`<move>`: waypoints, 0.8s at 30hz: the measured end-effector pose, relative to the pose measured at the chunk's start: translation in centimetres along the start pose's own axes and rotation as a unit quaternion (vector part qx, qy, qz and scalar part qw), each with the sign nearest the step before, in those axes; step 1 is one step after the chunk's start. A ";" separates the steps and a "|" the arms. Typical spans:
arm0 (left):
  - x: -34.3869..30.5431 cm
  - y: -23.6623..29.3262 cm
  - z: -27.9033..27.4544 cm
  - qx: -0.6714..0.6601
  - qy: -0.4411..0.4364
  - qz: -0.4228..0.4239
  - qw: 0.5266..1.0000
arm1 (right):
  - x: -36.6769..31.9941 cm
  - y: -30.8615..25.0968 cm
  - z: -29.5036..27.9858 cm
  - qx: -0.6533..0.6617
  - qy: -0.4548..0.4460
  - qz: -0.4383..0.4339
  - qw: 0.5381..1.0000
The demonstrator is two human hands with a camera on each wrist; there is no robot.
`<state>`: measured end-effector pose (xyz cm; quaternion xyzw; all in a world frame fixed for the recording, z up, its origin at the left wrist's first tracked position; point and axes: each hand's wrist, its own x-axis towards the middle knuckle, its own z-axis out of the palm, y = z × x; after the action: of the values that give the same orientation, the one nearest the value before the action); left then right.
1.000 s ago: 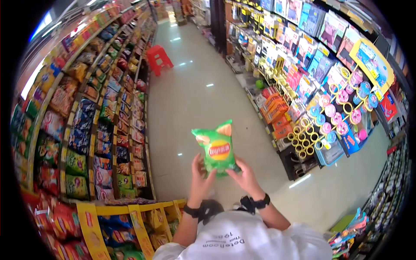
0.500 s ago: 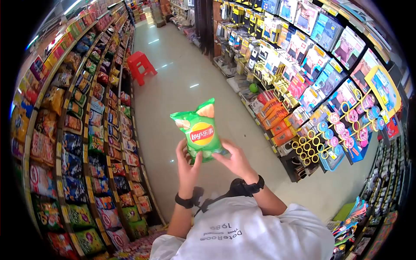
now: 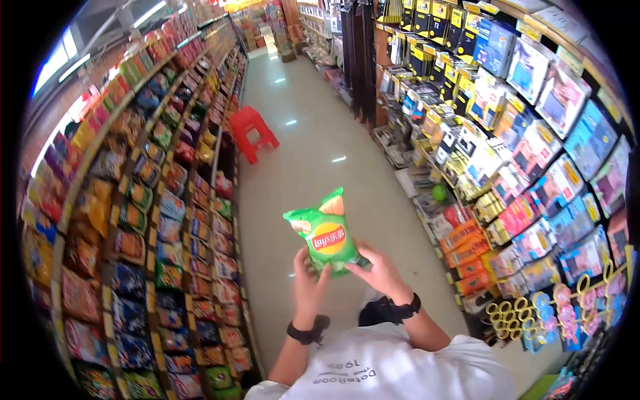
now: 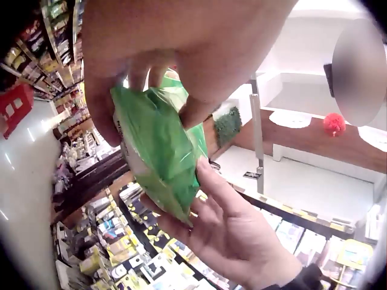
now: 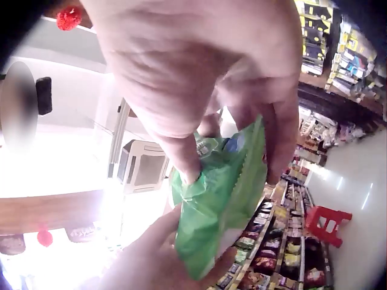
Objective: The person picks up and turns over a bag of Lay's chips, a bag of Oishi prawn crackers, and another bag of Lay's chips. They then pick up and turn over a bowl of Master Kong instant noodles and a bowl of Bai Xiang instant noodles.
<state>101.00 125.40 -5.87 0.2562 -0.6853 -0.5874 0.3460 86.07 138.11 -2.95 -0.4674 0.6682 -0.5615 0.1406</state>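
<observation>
A green Lay's chip bag is held up in front of the body, its yellow and red logo facing the head camera. My left hand grips its lower left corner, thumb in front and fingers behind. The lower right corner is pinched by my right hand in the same way. In the left wrist view the crimped bottom edge of the bag runs between both hands. The right wrist view shows the thumb pressed on the green foil.
Shelves of snack bags line the left of the aisle. A red stool stands beside them on the pale floor. On the right, racks of hanging packages and yellow ring hooks reach toward the aisle.
The head view has swung about, so stool and shelves shift in the picture. Both hands keep holding the chip bag in front of the body.
</observation>
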 end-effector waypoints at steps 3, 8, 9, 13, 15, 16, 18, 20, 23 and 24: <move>7.7 1.3 0.8 0.019 0.000 0.011 1.000 | 7.2 1.5 -1.6 0.005 0.003 -0.036 0.999; 16.7 1.4 3.2 0.048 0.032 0.005 0.998 | 17.3 4.8 -4.2 -0.012 -0.058 -0.024 0.998; 18.2 0.5 3.7 0.045 0.049 0.011 0.998 | 19.4 5.0 -4.7 -0.026 -0.059 -0.031 0.997; 25.2 -2.6 4.9 0.036 0.034 -0.027 0.998 | 25.5 9.1 -4.7 -0.032 -0.058 -0.015 0.998; 29.8 -3.8 5.6 0.043 0.009 -0.023 0.999 | 28.5 11.9 -4.7 -0.026 -0.028 -0.008 0.999; 31.7 -4.3 6.0 0.044 -0.006 -0.024 0.999 | 29.6 12.8 -4.7 -0.025 -0.013 -0.001 1.000; 35.8 -5.2 6.6 0.052 -0.031 -0.020 0.998 | 32.5 14.4 -5.0 -0.028 0.007 0.032 0.999; 41.3 -5.4 7.0 0.090 -0.059 0.023 0.994 | 36.0 15.7 -5.4 -0.045 0.021 0.050 0.998; 49.3 -5.4 8.2 0.079 -0.096 0.042 0.991 | 42.0 16.2 -7.4 -0.122 0.026 0.091 0.988; 51.6 -5.3 8.0 0.072 -0.115 0.042 0.990 | 43.9 16.4 -7.5 -0.123 0.026 0.093 0.988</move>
<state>62.09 90.38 -2.71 0.1824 -0.7709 -0.5473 0.2699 50.07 107.33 -0.14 -0.4028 0.7761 -0.4712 0.1161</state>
